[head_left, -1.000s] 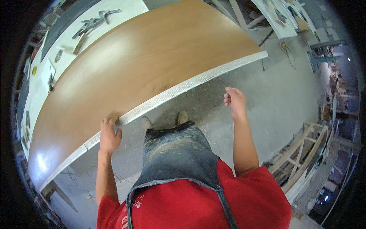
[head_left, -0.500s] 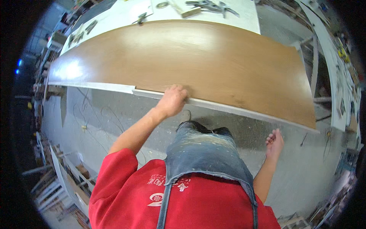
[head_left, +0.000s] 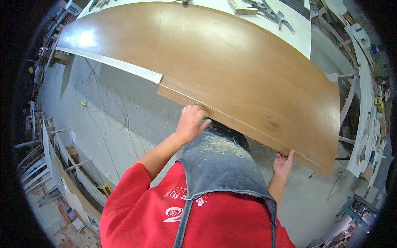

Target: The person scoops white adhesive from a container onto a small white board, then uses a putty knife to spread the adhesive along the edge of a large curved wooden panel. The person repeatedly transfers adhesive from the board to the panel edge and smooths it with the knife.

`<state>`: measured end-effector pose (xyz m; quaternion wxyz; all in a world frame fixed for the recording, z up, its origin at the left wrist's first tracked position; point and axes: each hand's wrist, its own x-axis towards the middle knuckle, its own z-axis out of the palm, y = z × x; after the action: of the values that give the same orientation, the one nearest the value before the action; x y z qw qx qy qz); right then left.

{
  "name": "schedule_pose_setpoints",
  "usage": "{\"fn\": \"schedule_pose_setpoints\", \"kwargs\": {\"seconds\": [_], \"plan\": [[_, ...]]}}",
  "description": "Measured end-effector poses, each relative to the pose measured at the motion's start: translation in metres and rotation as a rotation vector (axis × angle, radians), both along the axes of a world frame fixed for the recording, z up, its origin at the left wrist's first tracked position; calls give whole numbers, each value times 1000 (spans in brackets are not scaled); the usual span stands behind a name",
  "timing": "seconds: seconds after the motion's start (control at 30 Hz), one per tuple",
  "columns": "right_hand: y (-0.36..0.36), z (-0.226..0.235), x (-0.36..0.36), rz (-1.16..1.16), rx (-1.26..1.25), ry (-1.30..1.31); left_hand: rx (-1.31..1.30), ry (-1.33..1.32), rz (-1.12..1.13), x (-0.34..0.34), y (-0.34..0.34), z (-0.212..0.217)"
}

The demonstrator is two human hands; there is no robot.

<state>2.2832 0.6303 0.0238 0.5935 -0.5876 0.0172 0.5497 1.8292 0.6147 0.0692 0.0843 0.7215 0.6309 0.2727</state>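
Note:
A long, glossy wood-coloured panel (head_left: 231,62) lies across the white table top (head_left: 298,31) in front of me. Along the right part of its near edge runs a narrow wood-coloured strip (head_left: 244,125), parted from the panel by a thin pale line. My left hand (head_left: 192,122) grips the strip's near edge toward its left end, fingertips curled out of sight. Farther right, my right hand (head_left: 283,164) holds the same edge from below, thumb up and fingers partly hidden beneath. Left of the strip, a white edge (head_left: 115,64) shows under the panel.
Spring clamps (head_left: 271,12) and a pale block (head_left: 246,10) lie on the table beyond the panel. Cables (head_left: 107,99) trail over the grey floor at left. A rack with boards (head_left: 68,182) stands at lower left, and a long white bench (head_left: 362,124) with clutter at right.
The strip's wood-coloured face now shows where a pale edge showed before. My right hand has moved from free air to the strip. The view has shifted, with the panel more slanted.

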Motion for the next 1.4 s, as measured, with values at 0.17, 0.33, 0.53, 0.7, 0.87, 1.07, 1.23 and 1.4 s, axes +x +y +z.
{"fn": "schedule_pose_setpoints", "kwargs": {"seconds": [0.17, 0.33, 0.53, 0.7, 0.87, 1.07, 1.23, 1.4], "plan": [[9, -10, -17, -86, 9, 31, -419, -1099, 833, -49, -17, -34], [12, -23, -11, -81, 10, 68, -392, -1876, 792, -83, 8, -48], [19, -16, -19, -25, 49, 50, -394, -1881, 905, -95, 36, -46], [20, -14, -22, -35, 7, 7, -427, -1835, 840, -105, 34, -52], [20, -18, -24, -58, 3, 38, -416, -1866, 795, -114, 29, -58], [26, -45, -32, 52, 212, 176, -420, -1791, 735, -127, 14, -42], [25, -15, -32, 25, 18, 112, -423, -1730, 703, -107, -15, -14], [19, -16, -20, 30, 64, 190, -479, -1858, 792, -139, -26, -42]]}}
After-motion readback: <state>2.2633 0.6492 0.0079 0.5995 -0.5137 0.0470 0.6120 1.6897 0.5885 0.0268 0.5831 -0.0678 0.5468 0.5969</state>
